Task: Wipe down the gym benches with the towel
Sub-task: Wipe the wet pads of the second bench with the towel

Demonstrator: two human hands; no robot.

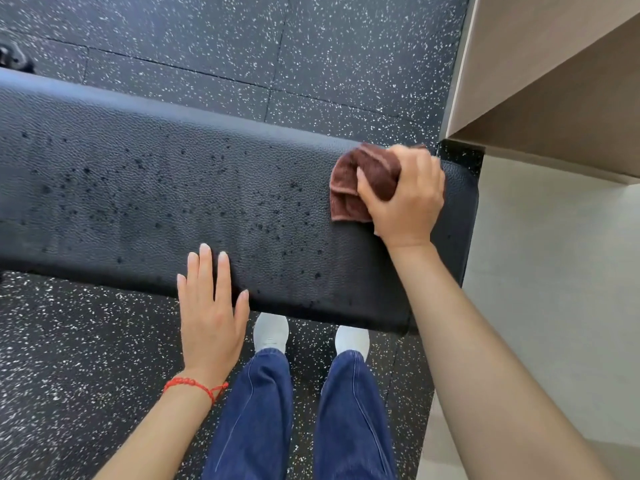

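The brown towel (360, 181), bunched and folded, sits at the bench's (173, 188) three o'clock end, gripped in my right hand (405, 199). Dark wet droplets speckle the black textured pad. My left hand (209, 313) lies flat, fingers straight, on its six o'clock edge.

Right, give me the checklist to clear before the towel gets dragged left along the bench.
1. Towel gripped by right hand: ok.
2. Towel on the bench pad, at its right end: ok.
3. Droplets left to wipe, spread left of the towel: ok.
4. Left hand out of the wiping path: not ok, fingers lie flat on the near edge.
5. Towel dry enough: cannot tell.
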